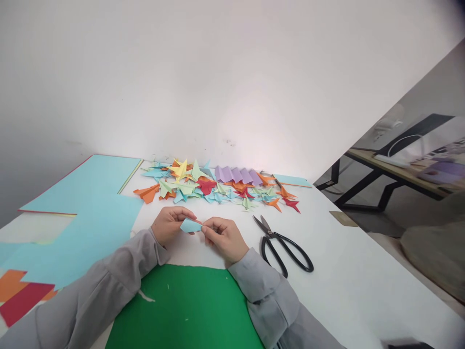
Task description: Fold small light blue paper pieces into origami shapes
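Observation:
A small folded light blue paper (191,225) is held up between my two hands over the white table. My left hand (171,225) pinches its left side, with the fingers behind it. At its right tip, the thumb and fingers of my right hand (225,237) are closed on it. A green sheet (185,305) lies below my forearms. Beyond my hands lie several folded paper shapes in yellow, green, orange, red and blue, among them a yellow one (179,169) and a red one (206,186). A pleated purple paper (238,175) rests at the back.
Black-handled scissors (269,234) lie partly open to the right of my right hand. Large light blue sheets (98,218) cover the table's left side, with orange and red strips (27,303) at the near left. A white wall (218,82) stands behind. Another table (399,167) is at the right.

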`<state>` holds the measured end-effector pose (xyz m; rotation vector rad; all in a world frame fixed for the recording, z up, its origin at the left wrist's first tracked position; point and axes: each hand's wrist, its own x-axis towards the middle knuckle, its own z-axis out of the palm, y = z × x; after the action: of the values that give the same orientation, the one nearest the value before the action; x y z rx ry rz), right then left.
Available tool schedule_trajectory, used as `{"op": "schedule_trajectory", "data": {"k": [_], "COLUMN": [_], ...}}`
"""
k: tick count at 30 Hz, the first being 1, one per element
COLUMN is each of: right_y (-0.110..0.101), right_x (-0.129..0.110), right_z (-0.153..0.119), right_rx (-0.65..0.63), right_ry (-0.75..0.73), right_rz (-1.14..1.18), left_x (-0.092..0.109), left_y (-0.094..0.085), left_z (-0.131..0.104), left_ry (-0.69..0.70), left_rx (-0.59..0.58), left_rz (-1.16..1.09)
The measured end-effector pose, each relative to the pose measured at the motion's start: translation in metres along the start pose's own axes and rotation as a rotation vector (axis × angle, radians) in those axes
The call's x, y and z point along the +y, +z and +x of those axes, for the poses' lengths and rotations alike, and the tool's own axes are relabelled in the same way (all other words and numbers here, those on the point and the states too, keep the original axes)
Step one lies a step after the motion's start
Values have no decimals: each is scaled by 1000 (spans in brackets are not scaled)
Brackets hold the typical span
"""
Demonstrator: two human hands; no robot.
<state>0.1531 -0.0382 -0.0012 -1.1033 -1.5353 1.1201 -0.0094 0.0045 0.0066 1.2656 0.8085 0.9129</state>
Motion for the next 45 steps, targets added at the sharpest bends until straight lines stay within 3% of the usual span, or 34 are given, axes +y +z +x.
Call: {"op": "schedule_trajectory", "data": {"k": [15, 18, 21, 24, 34, 45], "right_y": [-2, -2, -1, 0, -1, -1], "right_x": [-2, -3, -3, -1, 0, -2], "right_z": [0, -1, -2, -2, -2, -1], "right_rx": [73, 68, 39, 28, 19, 18], "right_ry": [13, -5, -14, -17, -8, -14], "right_rz": [49, 26, 0, -8, 30, 33], "left_x": [5, 4, -1, -6, -4, -2], "left_y": [-5, -1, 4, 7, 9, 6], "left_z": [-2, -3, -4, -4, -4, -4], "left_ry": [-118, -41, 80, 111, 126, 128], "left_rx": [-77, -45, 6, 44, 103, 45], "left_rz": [-291, -191, 51, 187, 152, 119]}}
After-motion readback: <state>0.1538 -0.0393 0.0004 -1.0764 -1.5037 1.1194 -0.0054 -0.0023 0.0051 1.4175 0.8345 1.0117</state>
